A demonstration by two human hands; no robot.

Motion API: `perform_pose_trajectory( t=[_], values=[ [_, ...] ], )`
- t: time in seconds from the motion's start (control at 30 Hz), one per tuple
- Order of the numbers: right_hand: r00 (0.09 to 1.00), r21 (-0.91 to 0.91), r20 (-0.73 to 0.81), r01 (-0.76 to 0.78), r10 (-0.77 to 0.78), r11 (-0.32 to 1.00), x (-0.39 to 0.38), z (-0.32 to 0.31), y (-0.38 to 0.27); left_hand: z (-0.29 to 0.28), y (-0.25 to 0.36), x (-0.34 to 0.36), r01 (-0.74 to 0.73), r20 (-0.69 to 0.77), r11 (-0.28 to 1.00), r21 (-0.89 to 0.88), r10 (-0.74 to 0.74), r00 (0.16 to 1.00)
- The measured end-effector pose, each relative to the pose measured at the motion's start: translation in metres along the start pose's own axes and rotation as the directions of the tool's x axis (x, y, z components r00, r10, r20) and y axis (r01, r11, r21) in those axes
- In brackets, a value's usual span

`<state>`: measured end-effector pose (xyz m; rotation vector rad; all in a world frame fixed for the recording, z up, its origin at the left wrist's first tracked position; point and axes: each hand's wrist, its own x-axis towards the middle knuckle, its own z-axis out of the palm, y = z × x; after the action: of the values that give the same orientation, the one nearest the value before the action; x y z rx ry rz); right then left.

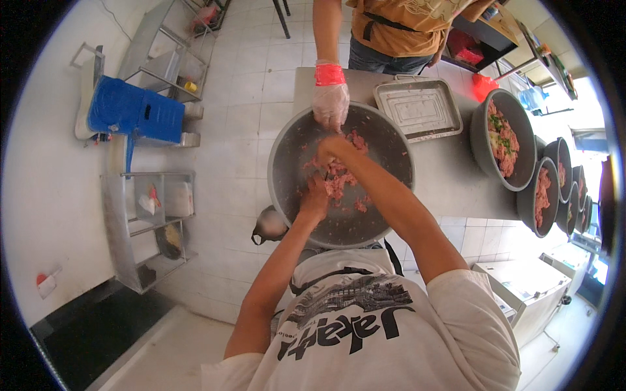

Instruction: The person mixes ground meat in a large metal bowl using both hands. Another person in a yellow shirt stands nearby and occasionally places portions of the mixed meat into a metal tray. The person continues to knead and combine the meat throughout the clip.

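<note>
A large grey bowl (pixel 388 146) with scraps of pink minced meat (pixel 336 187) in its middle stands before me at the table's end. My left hand (pixel 315 194) is down in the bowl, its fingers stretched out against the meat. Just beyond it, my right hand (pixel 332 150) reaches over with curled fingers; whatever they grip is hidden. A small dark thing shows between my hands, too small to name. Across the bowl, a co-worker's hand (pixel 330 104) in a clear glove with a red band at the wrist hangs over the far rim, close to my right hand.
A metal tray (pixel 418 107) lies on the steel table (pixel 437 173) right of the bowl. Further right stand a grey bowl of meat with green bits (pixel 479 130) and several more meat bowls. Left are a blue container (pixel 137 111) and a metal rack (pixel 117 221).
</note>
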<state>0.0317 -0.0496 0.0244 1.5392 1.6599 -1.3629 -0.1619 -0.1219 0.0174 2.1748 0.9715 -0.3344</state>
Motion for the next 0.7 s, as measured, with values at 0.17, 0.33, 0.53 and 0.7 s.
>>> perform_pose_trajectory(
  t=[0.17,0.33,0.53,0.7],
  values=[
    [0.952,0.040,-0.281,0.141,-0.124,0.989,-0.006,0.037,-0.002,0.003,-0.010,0.004,-0.143,-0.040,0.977,0.158,0.151,0.988],
    [0.741,0.167,-0.671,0.125,0.020,0.978,-0.038,0.092,-0.001,-0.002,-0.021,0.004,-0.217,0.002,0.964,0.156,0.220,0.976],
    [0.541,0.426,-0.814,0.309,0.212,0.850,-0.067,0.152,-0.012,0.007,-0.044,0.024,-0.412,0.037,0.850,0.328,0.424,0.905],
    [0.636,0.248,-0.770,0.225,0.050,0.942,-0.068,0.179,-0.013,0.009,-0.053,0.037,-0.377,0.093,0.910,0.171,0.366,0.926]
  ],
)
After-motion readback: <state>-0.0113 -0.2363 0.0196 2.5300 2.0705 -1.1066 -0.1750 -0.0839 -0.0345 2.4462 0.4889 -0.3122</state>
